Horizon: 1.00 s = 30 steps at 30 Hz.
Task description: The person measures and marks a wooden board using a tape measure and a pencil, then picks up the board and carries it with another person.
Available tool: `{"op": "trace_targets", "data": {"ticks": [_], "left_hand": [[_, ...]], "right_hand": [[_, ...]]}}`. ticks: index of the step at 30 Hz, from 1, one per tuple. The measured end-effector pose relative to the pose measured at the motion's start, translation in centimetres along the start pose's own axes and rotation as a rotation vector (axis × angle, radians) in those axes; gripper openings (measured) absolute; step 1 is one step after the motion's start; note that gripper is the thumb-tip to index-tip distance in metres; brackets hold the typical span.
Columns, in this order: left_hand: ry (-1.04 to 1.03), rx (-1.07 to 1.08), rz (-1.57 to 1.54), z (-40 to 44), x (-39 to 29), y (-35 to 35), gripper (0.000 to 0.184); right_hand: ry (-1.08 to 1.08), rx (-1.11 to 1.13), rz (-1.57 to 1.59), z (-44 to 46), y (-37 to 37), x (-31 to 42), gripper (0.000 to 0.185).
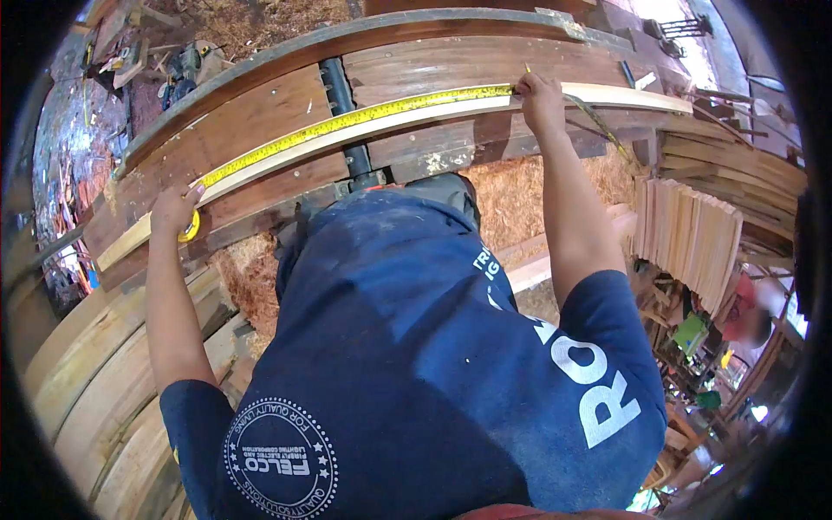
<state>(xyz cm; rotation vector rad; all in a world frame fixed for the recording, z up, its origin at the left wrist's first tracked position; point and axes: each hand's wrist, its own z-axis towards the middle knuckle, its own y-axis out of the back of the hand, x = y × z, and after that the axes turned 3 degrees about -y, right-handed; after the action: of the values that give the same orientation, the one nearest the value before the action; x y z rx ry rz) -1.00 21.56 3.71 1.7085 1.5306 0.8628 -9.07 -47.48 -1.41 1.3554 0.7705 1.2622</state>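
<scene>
Looks like measuring in hand: a long yellow printed measuring tape (347, 121) stretched along a narrow, pale wooden strip (611, 94), the strip lying lengthwise over reddish-brown wooden planks (416, 74) and across a dark round tube (338, 87). At one end, left hand (176, 211) closed over tape and strip together, with a rounded yellow piece (190, 227), probably the tape case, just beneath; exact finger placement there hidden. Toward the other end, right hand (543, 97) in a narrow pinch on the tape at the strip, short of the strip's far tip. Jutting up beside those fingers, a slim pointed stick (527, 68), perhaps a pencil; too small to be sure. Beyond the right hand, a thin curved band (598, 123), likely more of the tape, sagging away from the strip.

Next move, as judged from this pose: calls for a taut, flat tape lined up with the strip's edge, a steady left hold, and a careful reading at the right fingertips. Main risk: slipping at either hand or twisting of the tape, either enough to spoil the reading.
</scene>
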Motion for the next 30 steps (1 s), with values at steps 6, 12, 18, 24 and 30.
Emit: {"op": "trace_targets", "data": {"ticks": [6,12,18,24,30], "left_hand": [[-0.003,0.009,0.027,0.6,-0.6,-0.5,0.053],[-0.032,-0.052,0.048,0.2,-1.2,-0.4,0.053],[-0.043,-0.030,0.046,0.6,-1.7,-0.4,0.053],[-0.049,-0.022,0.058,1.0,-1.7,-0.7,0.054],[-0.016,0.005,0.091,1.0,-2.0,-0.5,0.056]], "right_hand": [[0.035,-0.020,-0.057,-0.1,-0.1,-0.7,0.010],[0.062,0.018,0.008,-0.6,1.1,-1.2,0.009],[0.043,-0.001,-0.055,-0.8,1.9,-1.6,0.011],[0.081,-0.015,-0.030,-1.1,1.5,-2.8,0.013],[0.026,-0.015,-0.019,-1.0,0.7,-3.3,0.014]]}}
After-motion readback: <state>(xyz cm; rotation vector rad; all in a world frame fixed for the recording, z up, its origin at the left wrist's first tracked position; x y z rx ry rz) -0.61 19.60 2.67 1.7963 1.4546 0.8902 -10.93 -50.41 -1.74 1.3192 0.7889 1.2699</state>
